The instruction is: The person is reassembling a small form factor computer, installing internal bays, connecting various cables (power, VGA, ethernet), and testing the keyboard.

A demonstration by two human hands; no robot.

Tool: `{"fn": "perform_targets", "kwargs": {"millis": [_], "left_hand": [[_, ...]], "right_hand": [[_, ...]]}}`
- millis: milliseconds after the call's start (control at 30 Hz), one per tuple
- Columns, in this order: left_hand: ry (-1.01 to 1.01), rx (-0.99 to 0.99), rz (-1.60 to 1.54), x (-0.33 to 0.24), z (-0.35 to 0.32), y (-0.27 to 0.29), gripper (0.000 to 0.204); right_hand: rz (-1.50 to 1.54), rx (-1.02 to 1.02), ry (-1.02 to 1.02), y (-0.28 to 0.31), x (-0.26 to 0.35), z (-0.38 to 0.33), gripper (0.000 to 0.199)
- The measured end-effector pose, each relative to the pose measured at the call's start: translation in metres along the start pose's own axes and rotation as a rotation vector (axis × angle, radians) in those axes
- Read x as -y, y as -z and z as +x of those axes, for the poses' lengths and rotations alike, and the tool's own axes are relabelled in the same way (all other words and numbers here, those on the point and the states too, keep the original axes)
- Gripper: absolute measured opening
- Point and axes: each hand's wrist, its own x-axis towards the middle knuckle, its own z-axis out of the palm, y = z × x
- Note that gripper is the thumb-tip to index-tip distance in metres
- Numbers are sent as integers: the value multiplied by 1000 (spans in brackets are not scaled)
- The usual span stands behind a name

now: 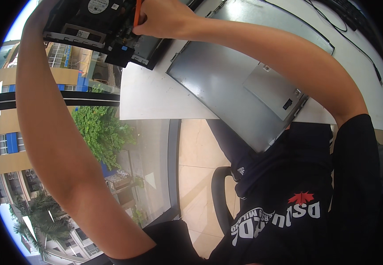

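An opened black computer case (85, 37) lies at the upper left, its inside showing a black part with a round white label (98, 6). My right hand (167, 18) is over the right part of the case, thumb and fingers closed on a thin orange stick-like tool (137, 13). The tool's tip points down to the small parts inside; its upper end is cut off by the picture's edge. At the case's left side is my left hand (39, 15), mostly at the rim of the picture, with its fingers hidden.
A grey metal cover panel (218, 84) lies on the white table (143, 97), one corner jutting past the near edge over my lap. A black cable (361, 52) and a dark keyboard-like object (354, 13) are at the upper right. To the left is a window (151, 145).
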Motion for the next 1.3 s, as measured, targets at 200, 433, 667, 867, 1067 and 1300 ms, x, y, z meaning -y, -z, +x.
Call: {"fn": "perform_targets", "kwargs": {"millis": [200,433,667,867,1067,1300], "left_hand": [[39,-9,-50,-2,6,-5,47],[70,3,-53,8,5,4,45],[8,-84,-16,-19,-23,-14,47],[-100,70,-100,-9,-37,-11,46],[-102,-33,-33,-13,-31,-18,45],[-63,21,-25,-10,-32,-9,47]], "right_hand": [[-333,-314,15,-49,-21,21,25],[-374,-345,14,-81,-12,26,28],[-357,-378,66,-86,-33,38,27],[-364,-392,87,-93,-34,38,26],[-388,-405,76,-90,-38,39,28],[-347,-414,60,-97,-31,37,29]]}}
